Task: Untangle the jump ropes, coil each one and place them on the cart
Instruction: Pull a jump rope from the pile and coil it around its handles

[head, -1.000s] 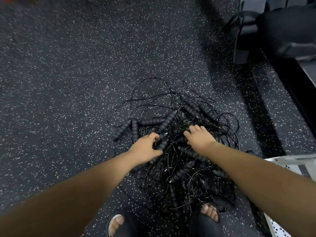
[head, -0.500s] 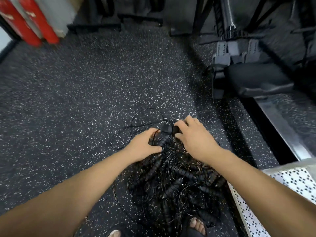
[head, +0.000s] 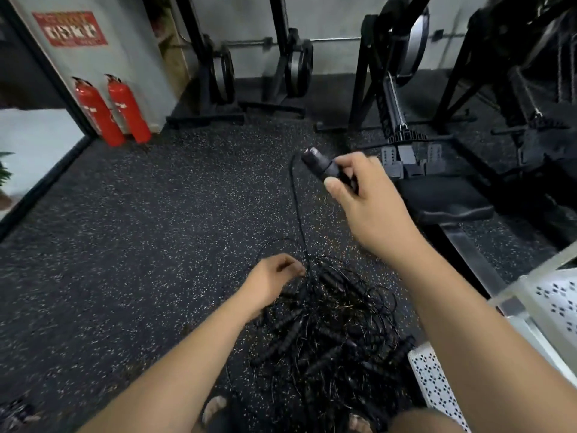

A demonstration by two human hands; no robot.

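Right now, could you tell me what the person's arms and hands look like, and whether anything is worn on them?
Both forearms are bare as far as the frame shows: no sleeves. The left hand and right hand wear no gloves, and no rings, watch or wristbands show.

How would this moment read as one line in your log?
stage: untangling | right hand: holds rope handle raised | left hand: at tangled pile on floor | cart: no ropes visible

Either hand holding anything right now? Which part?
Right hand grips a jump rope handle around its rear end, cord hanging down to the pile. Left hand is closed at the pile's edge; what it grips cannot be told.
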